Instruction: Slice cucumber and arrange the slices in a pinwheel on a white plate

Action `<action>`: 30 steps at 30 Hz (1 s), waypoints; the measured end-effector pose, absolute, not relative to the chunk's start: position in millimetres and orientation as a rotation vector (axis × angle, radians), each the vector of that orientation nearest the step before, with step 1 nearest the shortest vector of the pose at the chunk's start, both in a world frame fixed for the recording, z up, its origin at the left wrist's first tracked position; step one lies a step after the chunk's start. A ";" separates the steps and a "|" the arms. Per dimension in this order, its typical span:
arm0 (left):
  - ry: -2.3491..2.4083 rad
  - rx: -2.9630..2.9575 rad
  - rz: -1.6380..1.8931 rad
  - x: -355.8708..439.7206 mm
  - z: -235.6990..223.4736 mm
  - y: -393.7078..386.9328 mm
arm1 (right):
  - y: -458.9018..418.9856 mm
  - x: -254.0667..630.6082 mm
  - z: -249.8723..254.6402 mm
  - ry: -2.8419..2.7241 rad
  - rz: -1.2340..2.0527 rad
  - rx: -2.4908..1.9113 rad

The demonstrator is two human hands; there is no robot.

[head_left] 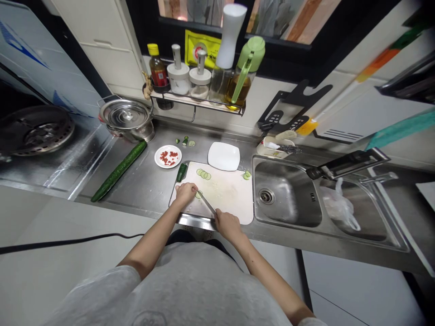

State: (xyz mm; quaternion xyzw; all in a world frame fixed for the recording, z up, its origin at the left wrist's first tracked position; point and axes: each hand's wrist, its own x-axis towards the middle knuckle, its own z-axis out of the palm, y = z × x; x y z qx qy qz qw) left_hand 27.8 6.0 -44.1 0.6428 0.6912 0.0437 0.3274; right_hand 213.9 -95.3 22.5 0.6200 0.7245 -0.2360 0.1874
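Cucumber slices (203, 174), thin, round and pale green with darker rims, are spread in an overlapping row near the far edge of a smooth, off-white cutting board (231, 194) with rounded corners; a smaller cluster of slices (246, 174) is set at its far right corner. By the closed right hand (228, 222), a knife (208, 202) is gripped at the handle, its narrow metal blade slanted across the board toward the left hand (185, 194). There the fingers are bent and drawn together beside the blade's tip, next to one more thin slice (199, 194); whether anything is pinched between them cannot be told. A short, glossy, dark green piece (181, 172) is laid at the board's far left corner. Beyond the board, a shiny white dish (223, 156), squarish with softened corners, is placed on the grey metal counter (142, 181). To its left, small red bits (169, 158) are scattered on a round white plate (157, 156). Farther left, a long, bumpy, dark green whole cucumber (118, 172) is laid diagonally.
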 end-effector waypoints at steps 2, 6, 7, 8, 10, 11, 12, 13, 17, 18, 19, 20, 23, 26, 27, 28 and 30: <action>1.812 1.682 0.110 27.9 -44.1 6.1 | -95.2 214.1 22.9 2.033 -0.670 1.744; 1.818 1.679 0.108 28.2 -44.4 6.4 | -94.6 214.8 22.6 2.031 -0.675 1.739; 1.819 1.678 0.108 28.3 -44.6 6.4 | -94.4 214.9 22.1 2.029 -0.681 1.736; 1.819 1.678 0.110 28.3 -44.9 6.5 | -94.2 214.8 21.4 2.023 -0.689 1.733; 1.817 1.674 0.115 28.3 -45.3 6.5 | -93.8 214.2 19.6 2.011 -0.704 1.728; 1.817 1.673 0.116 28.3 -45.4 6.4 | -93.5 213.7 18.6 2.008 -0.710 1.725; 1.817 1.672 0.115 28.2 -45.4 6.3 | -93.3 213.0 17.7 2.005 -0.713 1.723; 1.818 1.673 0.114 28.2 -45.4 6.2 | -92.9 212.3 16.8 2.000 -0.717 1.720; 1.811 1.680 0.103 28.2 -44.9 6.0 | -90.9 210.5 15.3 1.985 -0.734 1.702; 1.812 1.679 0.100 28.3 -44.7 6.1 | -90.3 210.3 15.5 1.982 -0.740 1.696; 1.813 1.678 0.098 28.4 -44.7 6.1 | -89.8 210.1 15.9 1.982 -0.747 1.690; 1.814 1.678 0.097 28.5 -44.6 6.2 | -89.3 209.9 16.3 1.982 -0.755 1.686; 1.816 1.684 0.102 28.7 -44.7 6.1 | -88.6 208.5 17.5 1.975 -0.777 1.689; 1.825 1.696 0.098 28.9 -44.4 5.5 | -88.9 207.8 17.7 1.977 -0.785 1.696; 1.828 1.700 0.096 29.1 -44.2 5.4 | -89.2 208.3 17.5 1.979 -0.785 1.695; 1.831 1.702 0.094 29.4 -43.9 5.3 | -89.6 209.2 17.2 1.981 -0.781 1.693; 1.836 1.701 0.089 30.1 -43.3 5.3 | -90.5 211.6 16.5 1.990 -0.766 1.687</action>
